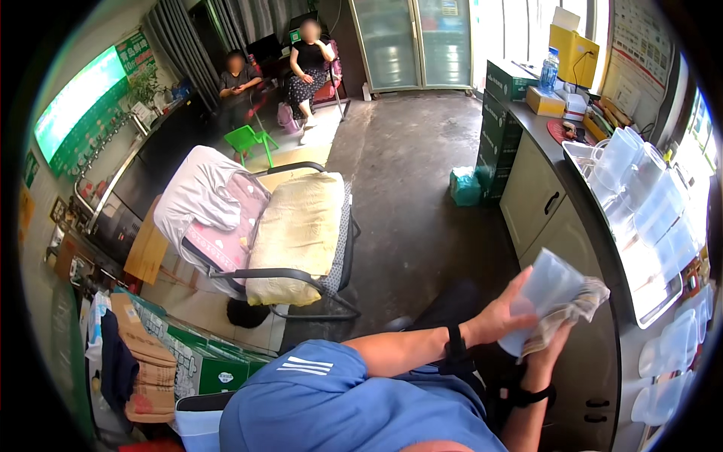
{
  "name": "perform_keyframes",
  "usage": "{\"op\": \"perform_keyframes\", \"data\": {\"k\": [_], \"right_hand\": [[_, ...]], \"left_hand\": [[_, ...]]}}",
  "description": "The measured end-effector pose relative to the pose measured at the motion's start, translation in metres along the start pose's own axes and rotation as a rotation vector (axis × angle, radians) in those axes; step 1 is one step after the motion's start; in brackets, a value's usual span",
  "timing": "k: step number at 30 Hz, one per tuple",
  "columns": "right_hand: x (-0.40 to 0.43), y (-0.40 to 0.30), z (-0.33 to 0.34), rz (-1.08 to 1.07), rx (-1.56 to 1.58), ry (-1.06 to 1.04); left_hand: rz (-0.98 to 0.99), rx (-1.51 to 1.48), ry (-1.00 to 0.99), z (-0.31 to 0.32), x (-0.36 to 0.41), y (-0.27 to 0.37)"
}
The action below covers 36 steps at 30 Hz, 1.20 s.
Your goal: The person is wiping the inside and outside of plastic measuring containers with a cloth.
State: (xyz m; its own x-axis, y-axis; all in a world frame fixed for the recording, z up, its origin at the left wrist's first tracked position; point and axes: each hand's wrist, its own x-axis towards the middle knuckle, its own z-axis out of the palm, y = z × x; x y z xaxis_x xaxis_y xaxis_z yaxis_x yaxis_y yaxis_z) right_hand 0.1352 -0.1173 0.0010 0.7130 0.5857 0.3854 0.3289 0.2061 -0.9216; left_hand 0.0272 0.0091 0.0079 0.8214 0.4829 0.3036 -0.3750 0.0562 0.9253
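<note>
My left hand (500, 319) grips a translucent plastic pitcher (545, 285) from its left side, thumb and fingers around the wall. The pitcher is tilted in front of the counter's cabinet doors. On its lower right side, my right hand (551, 344) holds a striped cloth (565, 316) against the plastic; part of the cloth bunches up past the pitcher's rim or base, which I cannot tell. Both wrists wear black bands. Several similar pitchers (658, 198) lie tipped on a metal tray (644, 316) on the counter, and more pitchers (658, 398) stand nearer me.
A padded armchair (299, 226) stands on the left, with a green plastic chair (248, 138) beyond it. Two people (308, 68) sit at the back. Green boxes (497, 130) are stacked at the counter's far end, beside a teal bag (466, 186). Cartons (149, 367) lie at lower left.
</note>
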Motion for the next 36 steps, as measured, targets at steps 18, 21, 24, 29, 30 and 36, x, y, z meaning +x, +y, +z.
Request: {"op": "perform_keyframes", "data": {"k": [18, 21, 24, 29, 30, 36], "right_hand": [[-0.025, -0.022, 0.006, 0.435, -0.016, 0.037], [-0.023, -0.009, -0.004, 0.396, 0.129, 0.009], [-0.018, -0.013, -0.014, 0.403, 0.447, -0.011], [-0.025, -0.046, -0.020, 0.436, 0.552, 0.027], [-0.027, -0.047, -0.028, 0.431, 0.542, 0.034], [-0.034, -0.024, -0.033, 0.450, 0.550, -0.028]], "left_hand": [[-0.241, 0.084, -0.154, -0.011, -0.019, -0.002], [-0.268, 0.174, -0.196, -0.013, -0.019, 0.008], [-0.288, 0.089, -0.333, -0.021, -0.004, 0.042], [0.454, 0.501, 0.035, -0.062, 0.060, 0.163], [0.534, 0.475, 0.092, -0.059, 0.077, 0.194], [0.312, 0.286, -0.067, -0.074, 0.050, 0.138]]}}
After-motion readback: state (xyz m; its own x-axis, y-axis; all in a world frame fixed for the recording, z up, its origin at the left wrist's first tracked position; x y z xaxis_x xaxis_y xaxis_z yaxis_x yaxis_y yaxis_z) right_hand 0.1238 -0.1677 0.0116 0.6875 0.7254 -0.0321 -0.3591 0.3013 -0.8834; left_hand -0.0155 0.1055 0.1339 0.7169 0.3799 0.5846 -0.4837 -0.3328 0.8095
